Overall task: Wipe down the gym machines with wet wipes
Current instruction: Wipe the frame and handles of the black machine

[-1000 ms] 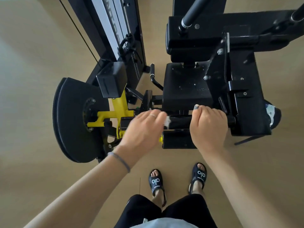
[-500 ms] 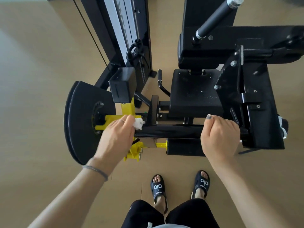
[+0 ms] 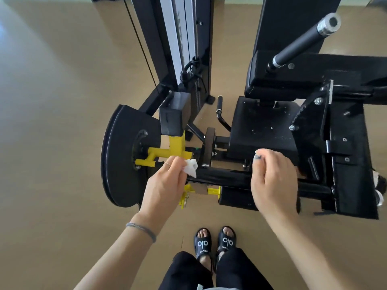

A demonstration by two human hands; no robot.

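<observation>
Since half a second ago the left hand (image 3: 165,183) has carried the wet wipe (image 3: 191,168) a little further left along the black bar (image 3: 222,177), and a second ago it was near the middle, close to the right hand (image 3: 274,181); the wipe now sits at the bar's left end, just beside the yellow bracket (image 3: 167,152) and in front of the round black disc (image 3: 117,155). That suggests this stroke has reached the end of the bar, so the bar's top is probably covered and the hand will likely either turn back or move on to another part of the gym machine (image 3: 261,130). Left-hand fingers are curled round the bunched white wipe, with a crumpled corner sticking out toward the right. Right-hand fingers are curled over the bar's right part, but the view is blurred and I cannot tell whether they truly grip it or only hover above it. Lying level, the bar runs left to right across the view, its left end at the yellow bracket and its right end going into the black frame. Below, the person's sandals (image 3: 213,244) stand on the tan floor (image 3: 52,122).
</observation>
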